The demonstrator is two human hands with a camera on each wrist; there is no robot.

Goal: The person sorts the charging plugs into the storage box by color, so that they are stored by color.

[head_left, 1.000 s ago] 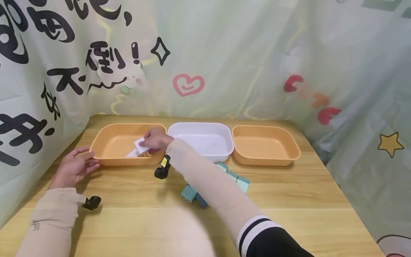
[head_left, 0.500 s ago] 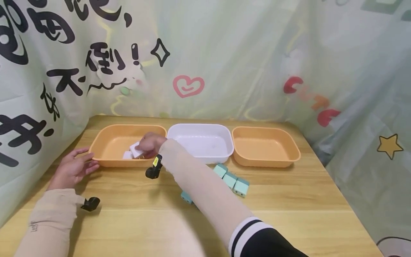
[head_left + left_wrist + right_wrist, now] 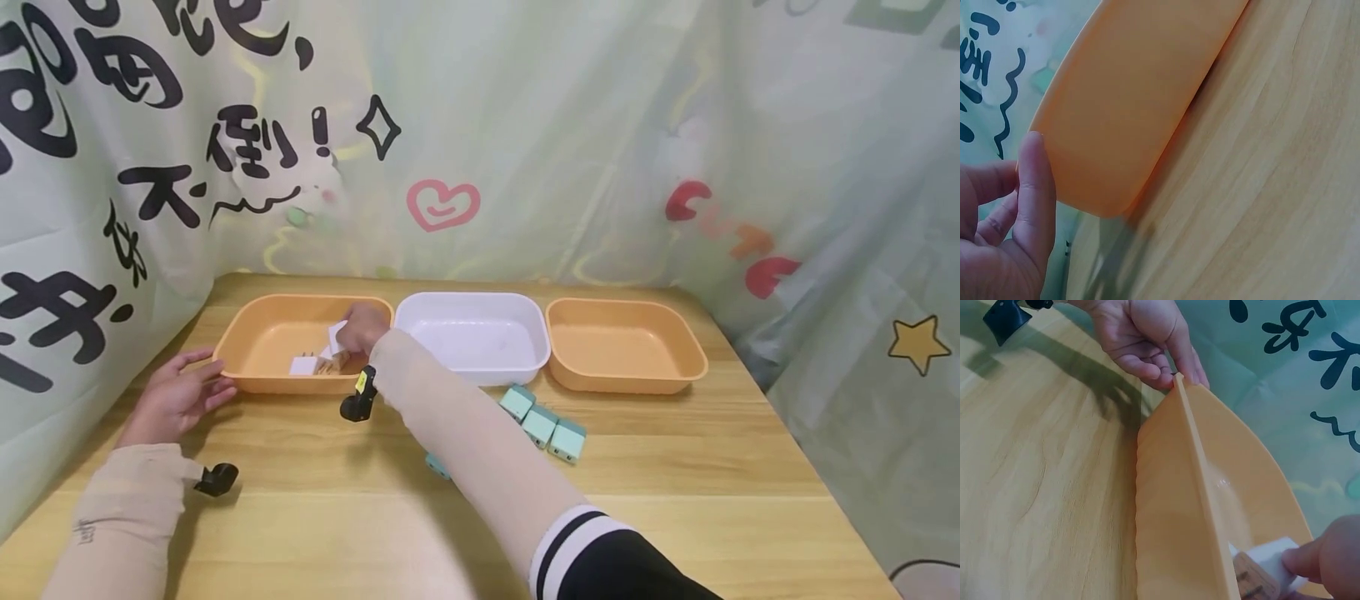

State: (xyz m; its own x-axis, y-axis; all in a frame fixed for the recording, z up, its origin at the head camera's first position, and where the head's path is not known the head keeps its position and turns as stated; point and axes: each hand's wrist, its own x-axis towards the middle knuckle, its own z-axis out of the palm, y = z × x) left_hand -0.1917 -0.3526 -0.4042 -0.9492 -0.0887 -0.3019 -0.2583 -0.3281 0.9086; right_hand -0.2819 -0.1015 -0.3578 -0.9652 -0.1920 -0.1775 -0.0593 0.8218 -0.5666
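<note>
At the left, an orange tray (image 3: 277, 385) has its near-left corner rim pinched between the thumb and fingers of my left hand (image 3: 174, 402); the left wrist view shows the thumb (image 3: 1036, 194) against the tray wall. My right hand (image 3: 364, 327) reaches into this tray's right side and pinches a white charger plug (image 3: 335, 337). In the right wrist view this charger (image 3: 1275, 559) has a tan face with metal prongs. Another white charger (image 3: 303, 365) lies on the tray floor, prongs up, with more prongs visible beside it. The front wall partly hides the chargers.
A white tray (image 3: 472, 375) and a second orange tray (image 3: 622, 383) stand to the right in the same row. Several teal blocks with small ports (image 3: 540, 425) lie on the wooden table (image 3: 337, 517) beside and partly behind my right forearm. A printed curtain (image 3: 555, 150) hangs behind.
My right hand has shifted slightly within the left tray and tilted the white charger more upright. Its forearm moved left, uncovering more teal blocks. My left hand has stayed on the rim.
</note>
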